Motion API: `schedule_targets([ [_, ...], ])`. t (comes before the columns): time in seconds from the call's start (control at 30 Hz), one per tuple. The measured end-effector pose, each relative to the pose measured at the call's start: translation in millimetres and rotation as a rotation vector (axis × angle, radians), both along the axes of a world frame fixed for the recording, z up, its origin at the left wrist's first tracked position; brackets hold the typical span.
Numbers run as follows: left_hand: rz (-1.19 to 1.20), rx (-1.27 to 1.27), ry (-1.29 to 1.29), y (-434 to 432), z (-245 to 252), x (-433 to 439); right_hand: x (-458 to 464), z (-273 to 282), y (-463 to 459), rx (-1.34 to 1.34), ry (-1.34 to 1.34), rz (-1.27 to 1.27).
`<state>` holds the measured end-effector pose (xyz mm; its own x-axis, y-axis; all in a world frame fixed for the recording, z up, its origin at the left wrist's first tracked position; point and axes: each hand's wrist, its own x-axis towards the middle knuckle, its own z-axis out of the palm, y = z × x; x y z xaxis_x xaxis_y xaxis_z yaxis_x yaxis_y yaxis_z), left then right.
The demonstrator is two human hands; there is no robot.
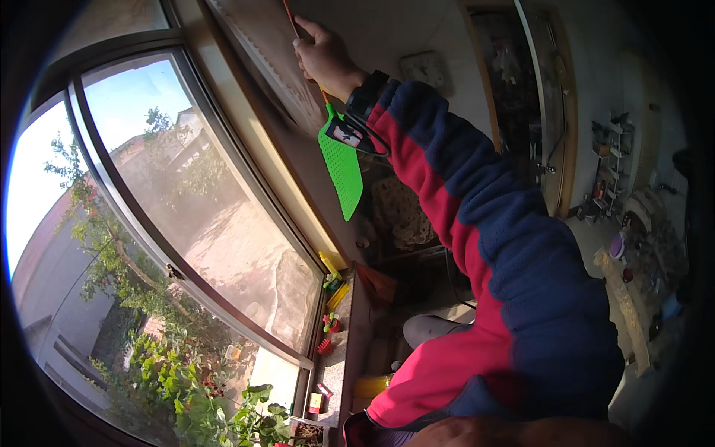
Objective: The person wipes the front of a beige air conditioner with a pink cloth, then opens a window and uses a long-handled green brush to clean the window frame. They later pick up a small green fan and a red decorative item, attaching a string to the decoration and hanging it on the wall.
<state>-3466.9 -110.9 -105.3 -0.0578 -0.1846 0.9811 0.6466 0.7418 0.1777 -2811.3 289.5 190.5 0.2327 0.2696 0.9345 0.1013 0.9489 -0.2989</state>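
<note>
My right hand is raised towards the top of the view, its fingers wrapped around the thin orange handle of a fly swatter. Below the fist hangs the swatter's bright green perforated head, in front of the dim wall beside the window frame. A black band circles my right wrist, and a dark tag with a pale picture dangles from it, overlapping the top of the green head. My left hand is out of view.
A sliding window fills the left side. On its stone sill stand small red-and-green ornaments, a small box and a potted plant. A wall clock, a door and a shelf rack are farther off.
</note>
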Motion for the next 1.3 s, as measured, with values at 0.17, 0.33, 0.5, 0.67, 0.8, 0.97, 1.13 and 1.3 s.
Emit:
schedule_targets([
  [0.17, -0.557, -0.184, 0.088, 102, -41, 130, 113, -63, -32, -0.142, 0.194, 0.166],
  [0.33, -0.957, -0.510, -0.015, 176, -117, 271, 229, -129, -74, -0.232, 0.392, 0.192],
  [0.5, -1.191, -0.792, -0.114, 211, -176, 365, 323, -195, -111, -0.257, 0.496, 0.186],
  [0.67, -1.281, -0.991, -0.155, 223, -210, 411, 387, -243, -142, -0.263, 0.608, 0.143],
  [0.8, -1.282, -1.067, -0.198, 224, -224, 422, 423, -280, -157, -0.304, 0.635, 0.114],
  [0.97, -1.253, -1.110, -0.254, 217, -235, 423, 445, -325, -156, -0.395, 0.755, 0.063],
  [1.13, -1.208, -1.128, -0.309, 205, -242, 419, 456, -354, -153, -0.487, 0.803, 0.016],
  [1.3, -1.164, -1.139, -0.361, 191, -245, 413, 461, -383, -145, -0.559, 0.873, 0.049],
])
